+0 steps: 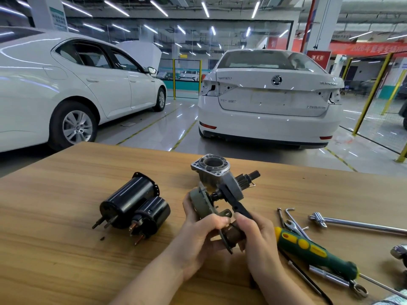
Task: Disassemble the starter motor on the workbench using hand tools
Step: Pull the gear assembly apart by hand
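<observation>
Two white cars parked behind, not involved. Wooden workbench fills the lower frame. On it, left of centre, the black motor body with solenoid lies on its side, already split off, terminals toward the camera. The aluminium nose housing is at centre-far, open ring up; can't tell if it rests on the bench or hangs on the shaft. The drive sub-assembly, a grey round plate plus shaft with the pinion end poking out right, is held up just above the bench at centre. The left hand has its fingers curled round the plate end and grips it. The right hand pinches the lower end of the black fork lever, which crosses the shaft. To the right lie the long T-bar wrench, the green-yellow screwdriver, a hex key, through bolts and a small spanner. Tiny screws sit loose near the motor body. Likely step: freeing the fork and shaft from the housing. Risks: levering the fork sideways could snap or bend its prongs. If the housing is only hanging, a sudden release could drop it or the pinion shaft onto the bench. Gears behind the plate may spill if it is tipped. The loose screws could be swept off by a forearm.
</observation>
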